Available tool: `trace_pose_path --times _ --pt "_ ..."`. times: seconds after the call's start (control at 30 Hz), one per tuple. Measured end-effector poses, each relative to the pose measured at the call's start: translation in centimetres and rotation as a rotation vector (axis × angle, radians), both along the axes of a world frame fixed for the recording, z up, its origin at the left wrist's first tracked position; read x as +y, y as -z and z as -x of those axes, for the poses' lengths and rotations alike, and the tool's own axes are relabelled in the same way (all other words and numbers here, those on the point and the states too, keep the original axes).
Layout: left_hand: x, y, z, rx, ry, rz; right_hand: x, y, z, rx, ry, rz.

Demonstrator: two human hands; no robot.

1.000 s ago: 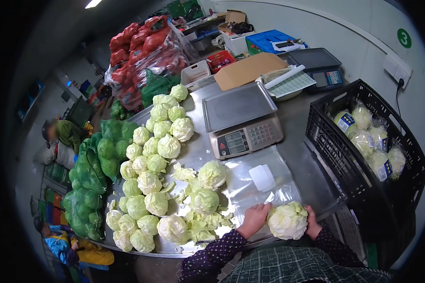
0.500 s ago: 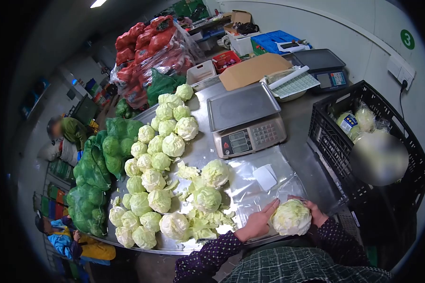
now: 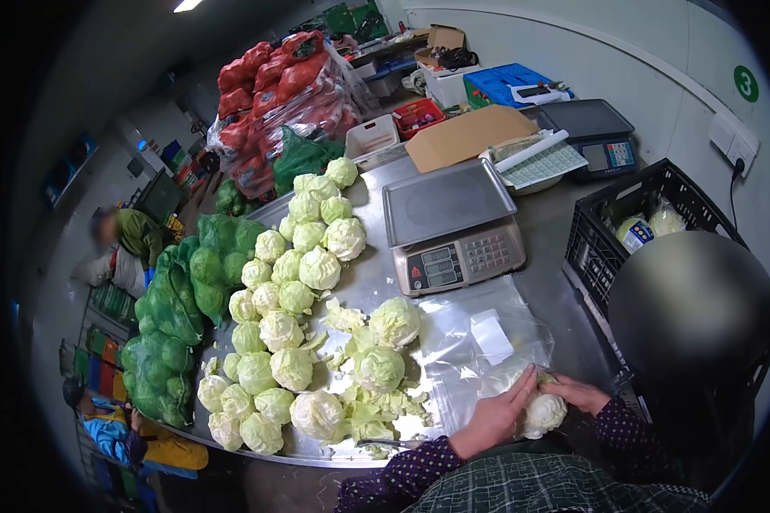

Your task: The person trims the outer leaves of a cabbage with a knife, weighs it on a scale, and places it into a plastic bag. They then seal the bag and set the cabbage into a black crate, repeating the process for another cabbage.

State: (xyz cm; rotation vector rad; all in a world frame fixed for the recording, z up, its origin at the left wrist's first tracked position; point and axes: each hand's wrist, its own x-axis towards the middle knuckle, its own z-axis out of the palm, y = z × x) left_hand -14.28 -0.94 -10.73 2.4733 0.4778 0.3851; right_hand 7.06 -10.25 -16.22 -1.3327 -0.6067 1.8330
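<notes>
A pale green cabbage [image 3: 545,416] is between my hands at the front edge of the table. My left hand [image 3: 498,419] lies along its left side, fingers straight and together, pressed to the cabbage. From the right, my right hand [image 3: 577,393] grips its upper part, fingertips close to those of the left. Clear plastic bags [image 3: 453,376] lie flat just beyond, the top one puffed up beside my left fingers. On them rests a white paper slip [image 3: 491,337]. A knife [image 3: 389,443] lies by my left sleeve, next to loose trimmed leaves [image 3: 372,406].
Many cabbages [image 3: 280,330] cover the left of the metal table, beside green net sacks [image 3: 167,295]. A scale [image 3: 453,224] stands ahead. At right is a black crate [image 3: 595,227] with bagged cabbages; a dark rounded shape [image 3: 693,308] overlaps it. Two people [image 3: 137,235] are at far left.
The cabbage has turned and sits lower between my hands. My left hand has moved right, its fingers now over the cabbage. The top bag has puffed up, and its paper slip has shifted.
</notes>
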Motion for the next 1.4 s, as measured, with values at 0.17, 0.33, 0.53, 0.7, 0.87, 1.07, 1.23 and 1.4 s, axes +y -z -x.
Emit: trace_pose_path --times 0.17,0.33,0.53,0.7,0.87,1.07,1.23,1.4 --pt "0.8 -0.9 0.1 0.169 0.008 0.008 -1.9 1.1 -0.7 -0.094 0.040 -0.143" --pt "-1.5 0.5 -2.1 -0.179 0.122 0.057 -1.6 1.8 -0.1 -0.422 0.115 -0.069" --pt "1.6 -2.0 -1.4 0.094 0.092 0.165 -1.0 -5.5 1.0 -0.503 0.150 0.042" --pt "1.5 -0.3 -1.1 -0.167 0.312 -0.126 0.7 -3.4 0.9 -0.970 0.421 -0.126" --pt "1.2 -1.7 1.8 0.021 0.507 -0.224 3.7 -5.8 0.0 -1.587 0.638 -0.554" --pt "0.6 1.4 2.5 0.029 0.359 -0.324 4.0 -2.3 -1.1 -1.587 0.320 -0.696" --pt "4.9 -5.4 3.6 -0.490 0.049 -0.265 4.2 -11.0 -0.7 -1.390 0.307 -0.697" --pt "6.2 -17.5 5.9 -0.674 0.104 -0.176 3.5 -22.8 1.4 -1.199 0.188 -0.843"
